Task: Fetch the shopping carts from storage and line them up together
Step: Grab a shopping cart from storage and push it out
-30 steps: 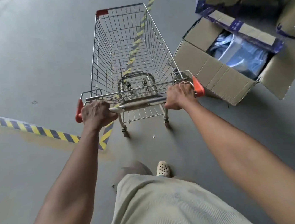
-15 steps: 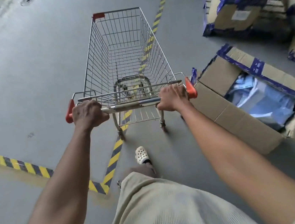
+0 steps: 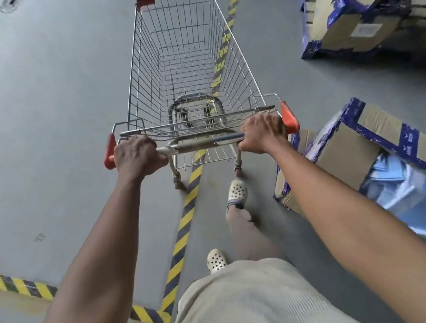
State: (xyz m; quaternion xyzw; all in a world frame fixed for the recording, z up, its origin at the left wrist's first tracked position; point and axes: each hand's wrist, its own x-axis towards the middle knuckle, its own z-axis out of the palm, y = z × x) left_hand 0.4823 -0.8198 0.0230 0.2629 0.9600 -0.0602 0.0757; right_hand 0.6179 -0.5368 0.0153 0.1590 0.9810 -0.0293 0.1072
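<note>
One cart (image 3: 191, 83) stands on the grey floor (image 3: 53, 114) over the striped line (image 3: 186, 218), an open box (image 3: 345, 155) just right of it. The left hand (image 3: 136, 157) and right hand (image 3: 263, 133) each wrap a full grip round its handle (image 3: 202, 145). No other carts show; lining up looks yet to come.

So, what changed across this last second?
The shopping cart rolled forward along the yellow-black floor stripe. The open cardboard box, earlier beside the basket, now lies behind the handle, next to the right arm. The stripe's corner has dropped back to the person's legs. Unchanged: left hand and right hand grip the handle bar, and the cart is empty.
</note>
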